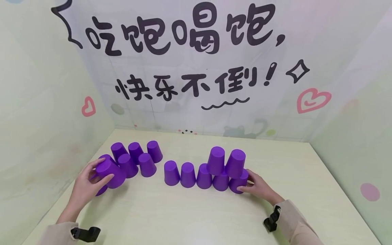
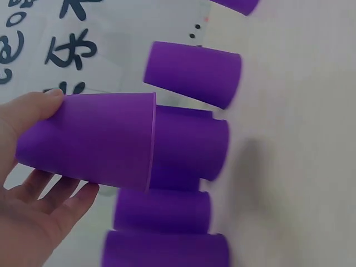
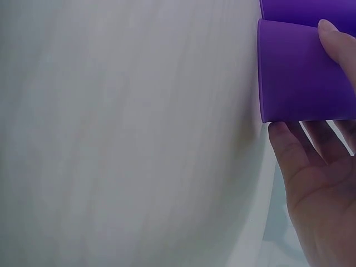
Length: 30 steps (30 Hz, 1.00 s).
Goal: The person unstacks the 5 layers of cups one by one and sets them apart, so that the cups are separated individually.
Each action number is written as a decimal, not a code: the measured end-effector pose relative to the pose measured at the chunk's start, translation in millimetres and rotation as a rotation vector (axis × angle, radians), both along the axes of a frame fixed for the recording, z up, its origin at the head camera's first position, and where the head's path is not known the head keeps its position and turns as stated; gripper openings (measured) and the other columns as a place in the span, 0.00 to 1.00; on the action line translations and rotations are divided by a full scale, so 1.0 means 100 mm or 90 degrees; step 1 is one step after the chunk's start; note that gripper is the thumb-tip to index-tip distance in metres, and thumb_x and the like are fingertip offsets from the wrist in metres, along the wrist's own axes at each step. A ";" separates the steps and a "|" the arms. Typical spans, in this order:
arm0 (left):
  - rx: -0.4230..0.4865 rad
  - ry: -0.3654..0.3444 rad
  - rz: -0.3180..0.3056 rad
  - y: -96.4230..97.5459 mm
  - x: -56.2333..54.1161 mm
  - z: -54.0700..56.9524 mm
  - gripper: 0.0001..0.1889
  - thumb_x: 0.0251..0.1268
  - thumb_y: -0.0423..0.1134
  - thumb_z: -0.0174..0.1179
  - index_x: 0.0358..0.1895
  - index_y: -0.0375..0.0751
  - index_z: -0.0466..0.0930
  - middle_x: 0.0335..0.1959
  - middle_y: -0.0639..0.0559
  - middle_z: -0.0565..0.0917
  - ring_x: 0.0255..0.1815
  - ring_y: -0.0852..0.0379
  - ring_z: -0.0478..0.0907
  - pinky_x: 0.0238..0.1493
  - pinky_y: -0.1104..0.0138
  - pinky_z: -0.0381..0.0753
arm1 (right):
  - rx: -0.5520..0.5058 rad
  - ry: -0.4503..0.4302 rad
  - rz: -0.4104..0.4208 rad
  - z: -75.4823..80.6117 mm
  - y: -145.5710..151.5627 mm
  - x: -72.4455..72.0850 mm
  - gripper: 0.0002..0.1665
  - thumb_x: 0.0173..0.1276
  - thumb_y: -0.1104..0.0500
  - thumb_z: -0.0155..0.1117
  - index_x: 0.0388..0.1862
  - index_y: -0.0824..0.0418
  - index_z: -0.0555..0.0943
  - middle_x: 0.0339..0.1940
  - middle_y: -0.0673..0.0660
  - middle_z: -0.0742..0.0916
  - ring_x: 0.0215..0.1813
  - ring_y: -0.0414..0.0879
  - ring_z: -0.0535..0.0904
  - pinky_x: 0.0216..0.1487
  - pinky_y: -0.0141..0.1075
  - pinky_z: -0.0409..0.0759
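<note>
My left hand (image 1: 86,185) grips an upside-down purple cup (image 1: 111,173) near its narrow end; the left wrist view shows the thumb on one side of this cup (image 2: 105,139) and fingers on the other. It hangs in front of the left group of purple cups. On the right, my right hand (image 1: 260,186) holds the end cup (image 1: 236,185) of a row of upside-down cups, thumb in front and fingers behind. In the right wrist view that cup (image 3: 303,75) stands with its wide rim on the table. Two cups (image 1: 216,160) sit on top of this row's right part.
Several upside-down purple cups, among them a front one (image 1: 147,165), stand at the left back. The row's left end cup (image 1: 172,173) is near the middle of the pale table (image 1: 183,217). Printed walls (image 1: 196,119) enclose the back and sides.
</note>
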<state>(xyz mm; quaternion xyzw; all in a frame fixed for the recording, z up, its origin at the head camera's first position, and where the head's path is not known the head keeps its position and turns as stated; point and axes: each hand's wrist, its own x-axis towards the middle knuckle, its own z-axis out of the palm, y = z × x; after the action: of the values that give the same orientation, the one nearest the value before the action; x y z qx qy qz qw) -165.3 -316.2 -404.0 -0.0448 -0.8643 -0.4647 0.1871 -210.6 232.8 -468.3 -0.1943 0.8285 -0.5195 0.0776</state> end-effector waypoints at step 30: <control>-0.104 -0.092 0.018 0.02 -0.05 -0.41 0.31 0.54 0.36 0.61 0.60 0.33 0.59 0.52 0.30 0.65 0.49 0.31 0.68 0.46 0.49 0.71 | 0.002 0.013 0.003 -0.03 0.01 -0.01 0.35 0.52 0.57 0.68 0.57 0.64 0.66 0.50 0.63 0.76 0.51 0.58 0.73 0.48 0.30 0.75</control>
<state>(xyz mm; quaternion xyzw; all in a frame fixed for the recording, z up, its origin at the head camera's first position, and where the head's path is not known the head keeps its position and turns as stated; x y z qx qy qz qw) -170.1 -314.3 -445.1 -0.0141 -0.9111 -0.3921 0.1266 -211.2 233.9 -470.9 -0.2013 0.8295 -0.5161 0.0709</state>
